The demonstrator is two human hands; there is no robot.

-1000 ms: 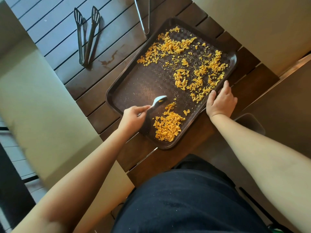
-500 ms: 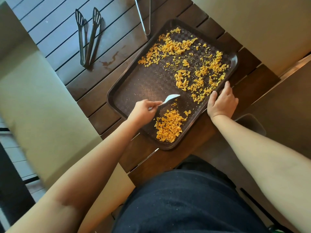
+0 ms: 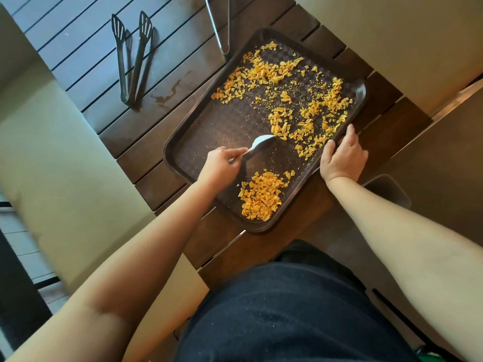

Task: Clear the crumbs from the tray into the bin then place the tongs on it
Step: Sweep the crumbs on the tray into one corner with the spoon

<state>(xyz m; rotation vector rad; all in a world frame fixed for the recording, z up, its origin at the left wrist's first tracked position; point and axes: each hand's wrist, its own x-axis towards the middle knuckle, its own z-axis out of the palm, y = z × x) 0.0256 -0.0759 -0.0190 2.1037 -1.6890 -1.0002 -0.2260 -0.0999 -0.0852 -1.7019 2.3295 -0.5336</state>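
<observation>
A dark brown rectangular plastic tray (image 3: 209,131) with a chequered floor lay at an angle on the dark slatted wooden counter (image 3: 109,74), and both hands were on it. The left hand (image 3: 222,168) pinched the handle of a small white plastic spoon (image 3: 258,143), whose bowl touched the tray floor at the near edge of the scattered orange crumbs (image 3: 308,105). A gathered heap of the same crumbs (image 3: 261,195) sat just beside that hand, toward the person, in the tray's near corner. The right hand (image 3: 342,158) gripped the tray's rim, fingers curled over the edge and thumb lying along it. Well beyond the left hand, a pair of black slotted plastic tongs (image 3: 130,56) lay on the bare slats, apart from the tray. A second pair, thin metal tongs (image 3: 222,24), ended just past the tray's far rim (its upper part ran out of view). Below the right wrist, off the counter's edge, stood a dark bin (image 3: 389,189), only partly visible. Pale beige cushioned seating (image 3: 52,158) flanked the counter on the left hand's side.
</observation>
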